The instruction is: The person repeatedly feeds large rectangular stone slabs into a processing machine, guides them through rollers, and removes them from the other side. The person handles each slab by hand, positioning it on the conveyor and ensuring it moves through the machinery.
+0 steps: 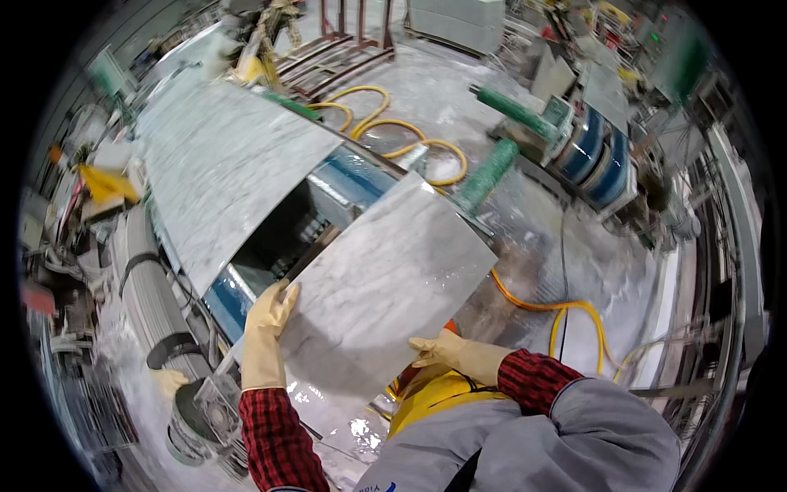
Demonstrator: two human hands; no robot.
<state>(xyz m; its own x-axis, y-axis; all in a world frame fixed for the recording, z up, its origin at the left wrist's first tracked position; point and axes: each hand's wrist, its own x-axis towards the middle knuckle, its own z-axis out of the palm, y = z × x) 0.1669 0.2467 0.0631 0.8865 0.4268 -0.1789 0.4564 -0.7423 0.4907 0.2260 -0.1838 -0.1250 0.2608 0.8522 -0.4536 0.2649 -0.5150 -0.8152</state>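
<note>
A rectangular white marble slab [393, 271] with grey veins and a wet shine lies in front of me, at the near end of a conveyor. My left hand [269, 324], in a cream rubber glove with a red-and-black checked sleeve, grips its left edge. My right hand [455, 354], gloved the same way, holds the near right edge close to my yellow apron [443, 398]; some of its fingers are hidden under the stone. Farther up the conveyor rests a larger marble slab [238, 152], apart from the one I hold.
Blue belts [352, 180] show between the slabs, beside a dark opening. Green rollers [488, 174] stick out at right. A yellow hose [426, 139] loops over the wet floor. A grey motor cylinder [152, 287] flanks the conveyor at left. A reddish metal rack [340, 53] stands behind.
</note>
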